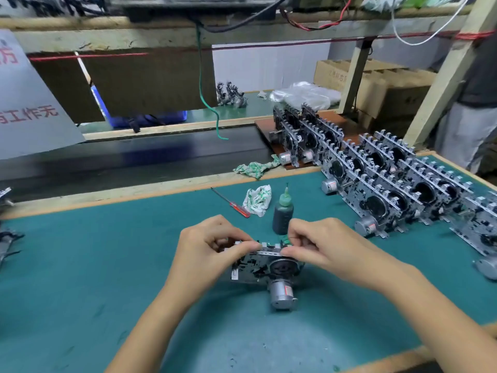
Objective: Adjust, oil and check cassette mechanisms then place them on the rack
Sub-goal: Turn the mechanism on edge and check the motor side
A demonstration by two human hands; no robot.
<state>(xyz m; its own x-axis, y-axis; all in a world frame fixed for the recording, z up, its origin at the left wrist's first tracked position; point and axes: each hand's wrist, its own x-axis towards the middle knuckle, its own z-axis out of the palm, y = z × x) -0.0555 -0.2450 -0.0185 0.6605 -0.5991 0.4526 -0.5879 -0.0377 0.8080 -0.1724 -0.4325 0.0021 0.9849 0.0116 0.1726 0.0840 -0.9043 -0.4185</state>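
Observation:
A metal cassette mechanism with a round black flywheel and a grey motor at its near end stands on the green mat in front of me. My left hand pinches the left part of its top edge. My right hand pinches the right part of that edge, fingers curled. A dark oil bottle with a green nozzle stands upright just behind the mechanism. A red-handled screwdriver lies beyond it to the left.
Several finished mechanisms stand in rows at the right, some on a brown board. Two crumpled rags lie near the mat's far edge. A dark conveyor runs behind the bench. A person stands at far right.

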